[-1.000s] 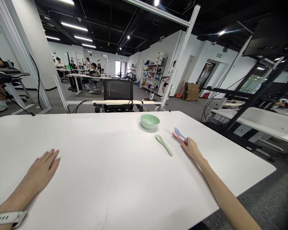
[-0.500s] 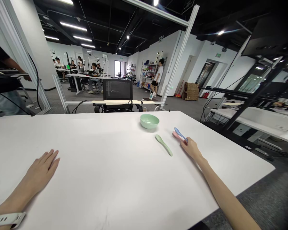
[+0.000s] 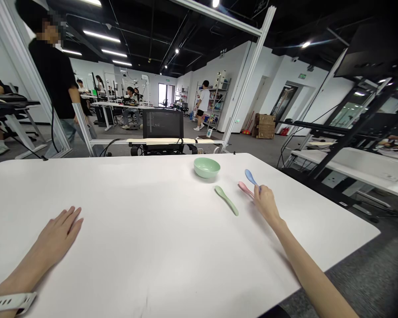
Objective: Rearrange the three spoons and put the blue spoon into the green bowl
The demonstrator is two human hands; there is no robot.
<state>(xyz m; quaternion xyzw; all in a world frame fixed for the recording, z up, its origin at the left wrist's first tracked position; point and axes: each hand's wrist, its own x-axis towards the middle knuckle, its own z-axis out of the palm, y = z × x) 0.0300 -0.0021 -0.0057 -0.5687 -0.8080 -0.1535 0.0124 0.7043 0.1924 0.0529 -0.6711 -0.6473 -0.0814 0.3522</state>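
My right hand (image 3: 265, 204) is closed round the handle of a blue spoon (image 3: 251, 177), which is lifted off the white table (image 3: 159, 229) with its bowl pointing away. A pink spoon (image 3: 244, 188) lies on the table just left of that hand. Further left lies a green spoon (image 3: 226, 200), and a pale green bowl (image 3: 207, 167) stands behind it near the far edge. My left hand (image 3: 57, 234) rests flat on the table at the near left, fingers stretched out, holding nothing. A white band is on that wrist.
An office chair (image 3: 163, 128) stands behind the table's far edge. A person in black (image 3: 58, 84) walks past at the far left beside an aluminium frame post. Other people sit and stand at desks further back. A black rack and white desk stand to the right.
My right hand has lifted the blue spoon off the table; the pink spoon stays down. The person in black has walked into view at the left. My left hand has not moved.
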